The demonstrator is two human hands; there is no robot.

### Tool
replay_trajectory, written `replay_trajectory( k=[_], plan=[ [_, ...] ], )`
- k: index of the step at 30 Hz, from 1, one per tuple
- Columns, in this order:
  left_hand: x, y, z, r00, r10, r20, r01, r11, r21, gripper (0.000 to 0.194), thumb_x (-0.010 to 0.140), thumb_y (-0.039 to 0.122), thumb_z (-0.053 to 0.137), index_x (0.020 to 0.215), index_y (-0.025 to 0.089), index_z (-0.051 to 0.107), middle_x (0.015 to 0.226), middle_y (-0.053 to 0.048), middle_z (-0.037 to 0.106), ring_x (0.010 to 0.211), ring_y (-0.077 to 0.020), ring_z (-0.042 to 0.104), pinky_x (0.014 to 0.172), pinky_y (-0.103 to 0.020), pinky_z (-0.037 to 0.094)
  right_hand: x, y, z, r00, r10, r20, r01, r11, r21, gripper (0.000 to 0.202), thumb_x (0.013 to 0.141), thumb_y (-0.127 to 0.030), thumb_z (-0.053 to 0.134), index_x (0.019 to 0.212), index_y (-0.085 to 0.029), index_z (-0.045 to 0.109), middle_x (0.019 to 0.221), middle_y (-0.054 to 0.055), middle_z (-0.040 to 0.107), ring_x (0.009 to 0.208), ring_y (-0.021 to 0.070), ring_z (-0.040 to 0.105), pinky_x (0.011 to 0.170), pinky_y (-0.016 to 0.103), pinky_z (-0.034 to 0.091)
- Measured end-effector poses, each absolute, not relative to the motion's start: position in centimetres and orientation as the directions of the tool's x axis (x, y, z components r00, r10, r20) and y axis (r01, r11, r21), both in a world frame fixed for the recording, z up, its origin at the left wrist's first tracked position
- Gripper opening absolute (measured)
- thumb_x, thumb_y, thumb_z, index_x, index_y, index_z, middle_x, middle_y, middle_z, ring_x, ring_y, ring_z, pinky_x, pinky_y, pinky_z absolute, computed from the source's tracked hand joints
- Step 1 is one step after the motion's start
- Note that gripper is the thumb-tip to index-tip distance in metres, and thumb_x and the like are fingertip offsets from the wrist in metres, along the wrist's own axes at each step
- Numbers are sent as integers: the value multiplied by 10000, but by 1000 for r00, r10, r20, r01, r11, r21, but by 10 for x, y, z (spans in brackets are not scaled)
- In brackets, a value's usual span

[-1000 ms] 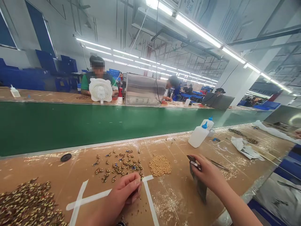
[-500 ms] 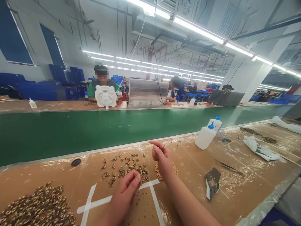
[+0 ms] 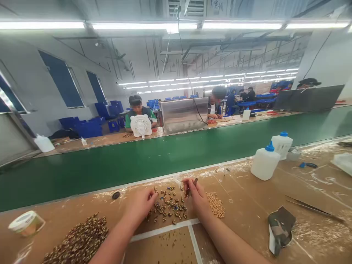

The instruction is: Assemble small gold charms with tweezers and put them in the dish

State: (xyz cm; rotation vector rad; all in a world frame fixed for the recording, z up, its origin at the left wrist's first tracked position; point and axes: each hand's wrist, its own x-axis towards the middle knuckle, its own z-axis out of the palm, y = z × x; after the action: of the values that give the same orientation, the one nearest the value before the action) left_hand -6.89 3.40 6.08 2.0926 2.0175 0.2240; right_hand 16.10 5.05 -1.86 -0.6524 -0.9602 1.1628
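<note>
My left hand (image 3: 143,205) is at the left side of a spread of small dark-and-gold pieces (image 3: 172,207), its fingers pinched together; what they hold, if anything, is too small to make out. On the right of the spread, my right hand (image 3: 196,196) grips a thin dark tool (image 3: 192,187), held at a slant between thumb and fingers. Small tan beads (image 3: 216,205) lie in a pile just right of that hand. A large heap of similar dark-and-gold pieces (image 3: 79,240) sits at the lower left.
Two white bottles (image 3: 265,163) with blue caps, tweezers (image 3: 315,208) and a camouflage cloth piece (image 3: 280,227) are on the right. A round black lid (image 3: 116,195) and a tub (image 3: 26,223) lie left. Beyond the green belt (image 3: 176,156), people sit working.
The view has turned and levelled. My left hand has moved forward to the left edge of the spread pieces. The dark tool now shows in my right hand, whose index finger was pointing out earlier.
</note>
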Motion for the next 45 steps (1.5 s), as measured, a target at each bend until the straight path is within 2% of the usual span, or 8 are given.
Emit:
replay_trajectory(
  k=[9,13,16,20,27,33,40,45],
  plan=[
    [-136,5,132,140,970,-199,986,-117,122,217,949,403,606,938,250,760,1053,-47,813,950,-266,708,752,-322,411,158,43,-24,-159,941,297,-514,178,-839,600,882,-751,764,1137,-208,728,632,-84,383,513,92,298,516,258,269],
    [-158,-38,121,238,913,-330,970,-211,117,191,904,345,647,975,270,807,1066,-39,814,1006,-280,724,818,-329,447,155,44,-24,-179,941,286,-469,174,-866,583,860,-747,780,1056,-199,756,655,-57,421,565,122,394,570,285,347],
    [-165,-59,100,242,912,-332,970,-215,117,200,921,311,634,995,271,815,1103,-53,801,1055,-299,729,868,-347,459,158,44,-23,-146,950,277,-424,192,-885,559,895,-755,733,944,-199,777,743,14,573,707,185,558,697,337,461],
    [-166,-71,83,195,928,-318,978,-159,135,166,909,280,656,982,266,804,1110,-56,779,1057,-301,736,858,-342,454,166,35,-15,-56,940,337,-200,320,-926,557,975,-752,616,990,-238,829,877,48,649,910,241,613,884,371,486],
    [-169,-86,73,167,943,-289,977,-120,174,144,915,274,646,974,260,776,1116,-50,758,1037,-287,737,834,-330,439,167,15,-3,-396,826,402,43,454,-890,497,1040,-653,577,949,-225,812,839,50,713,846,243,665,824,352,500],
    [-169,-96,62,139,955,-261,983,-101,154,187,955,245,554,937,241,740,1110,-65,733,1009,-272,733,829,-329,448,167,15,-4,-477,794,377,215,522,-826,370,986,-544,704,799,-229,754,726,34,714,671,199,590,653,289,403],
    [-180,-97,60,142,978,-155,940,-84,332,234,985,400,565,929,255,741,1103,-52,747,999,-261,712,873,-327,477,168,16,-2,-487,825,286,401,502,-766,413,981,-447,692,643,-224,612,535,-12,533,513,142,413,562,290,223],
    [-179,-103,65,-72,995,-68,814,98,573,403,972,621,598,970,236,716,840,-32,730,712,-218,587,674,-303,424,169,14,-3,-516,821,245,438,498,-749,509,1006,-428,630,578,-222,445,519,-19,440,512,135,350,563,307,208]
  ],
)
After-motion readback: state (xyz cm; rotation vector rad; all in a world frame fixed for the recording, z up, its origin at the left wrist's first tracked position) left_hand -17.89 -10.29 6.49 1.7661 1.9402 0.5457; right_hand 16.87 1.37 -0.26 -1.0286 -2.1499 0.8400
